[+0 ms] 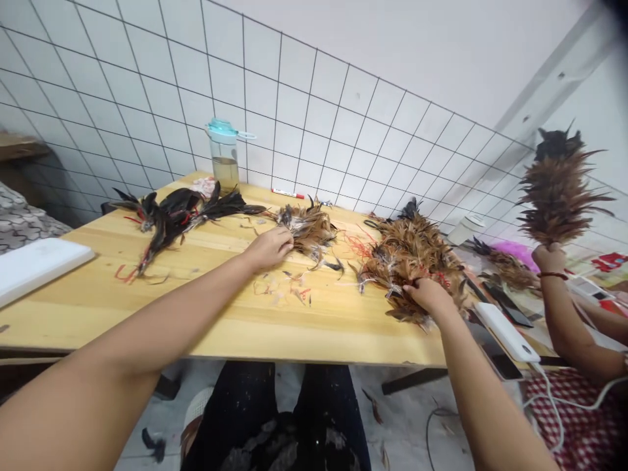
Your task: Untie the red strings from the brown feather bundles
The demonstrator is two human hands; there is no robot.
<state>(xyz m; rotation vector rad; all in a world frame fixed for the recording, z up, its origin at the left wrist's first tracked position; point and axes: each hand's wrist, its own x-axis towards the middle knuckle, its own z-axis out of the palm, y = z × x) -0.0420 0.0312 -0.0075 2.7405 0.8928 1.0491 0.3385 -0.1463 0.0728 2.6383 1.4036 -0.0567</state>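
Observation:
My left hand (269, 248) reaches to the middle of the table, its fingers curled together against the left edge of a small heap of brown feathers (314, 227). What is between those fingers, if anything, is hidden. Over to the right, my right hand (432, 297) pinches the front of a large pile of brown feather bundles (417, 245), some with pale bound ends. Loose red strings (360, 243) lie between the two piles. Bundles of long black feathers (171, 216) with red ties rest on the left of the table.
A lidded water bottle (226, 157) and a red-and-white marker (287, 193) are by the wire grid. At left lies a white device (42, 265). On the right are a white power bank (507, 330) with cable, phones, and another person's hand (549, 258) raising a feather duster (562, 190).

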